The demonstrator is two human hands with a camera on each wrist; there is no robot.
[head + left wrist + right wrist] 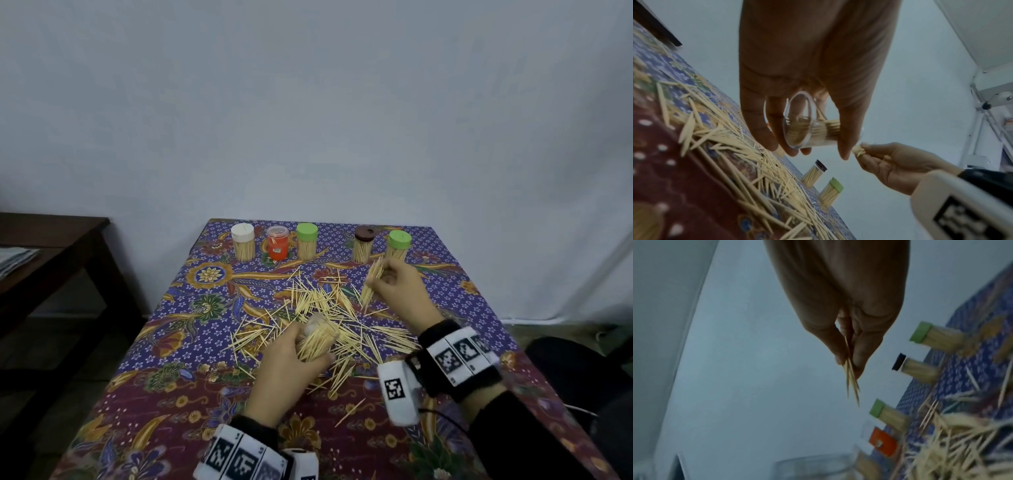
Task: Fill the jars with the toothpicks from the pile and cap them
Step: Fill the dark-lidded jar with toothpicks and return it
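Observation:
My left hand (294, 353) grips a clear uncapped jar (317, 337) part full of toothpicks, tilted above the toothpick pile (335, 308) in the middle of the table. In the left wrist view the jar (805, 125) lies sideways between my fingers, its round base toward the camera. My right hand (394, 281) pinches a bundle of toothpicks (371, 282) above the pile's far right side. The bundle (851, 378) sticks out past thumb and fingertips in the right wrist view.
Along the far edge of the patterned tablecloth (205, 394) stand capped jars: white (243, 241), orange (277, 243), green (306, 240), brown (363, 243) and green (399, 243). A dark wooden side table (51, 246) stands at the left. Stray toothpicks lie near the front.

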